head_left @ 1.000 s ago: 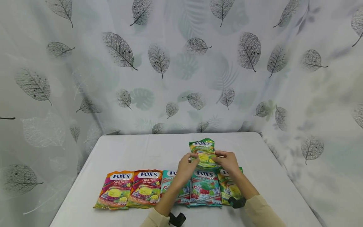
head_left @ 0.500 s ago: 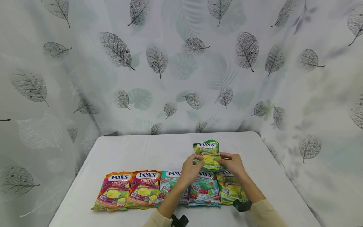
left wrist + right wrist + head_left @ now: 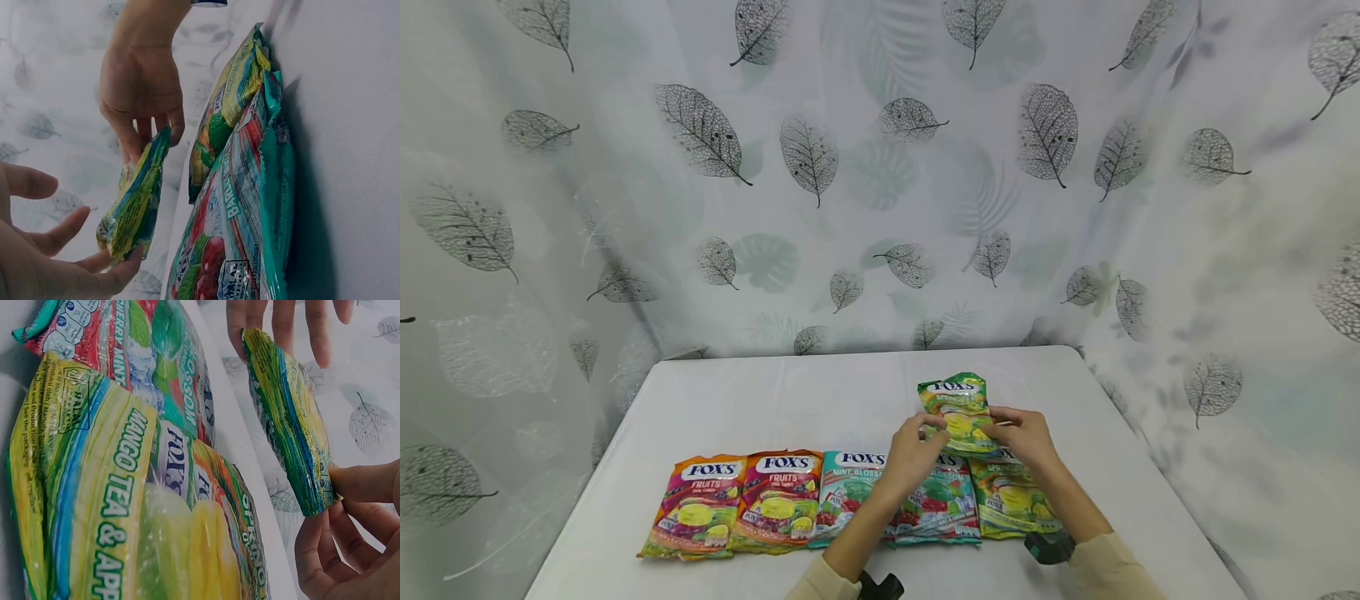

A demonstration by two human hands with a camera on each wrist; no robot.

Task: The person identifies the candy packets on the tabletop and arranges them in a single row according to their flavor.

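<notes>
holding up a green candy bag [image 3: 958, 410]
left hand [image 3: 912, 456] and right hand [image 3: 1028, 437] fingers pinch its sides above the row on the counter [image 3: 775, 400].

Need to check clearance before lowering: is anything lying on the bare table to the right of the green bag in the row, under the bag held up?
Nothing visible does. Both hands hold the green Spring Tea bag above the row; the table right of the row's green bag looks bare.

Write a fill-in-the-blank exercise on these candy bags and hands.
1. Both hands hold a ____ candy bag above the row.
2. The row on the table has ____ bags.
3. The two bags at the row's left end read ____.
4. The left hand grips the held bag's ____ edge.

Missing words: green; five; Fruits; left
</notes>
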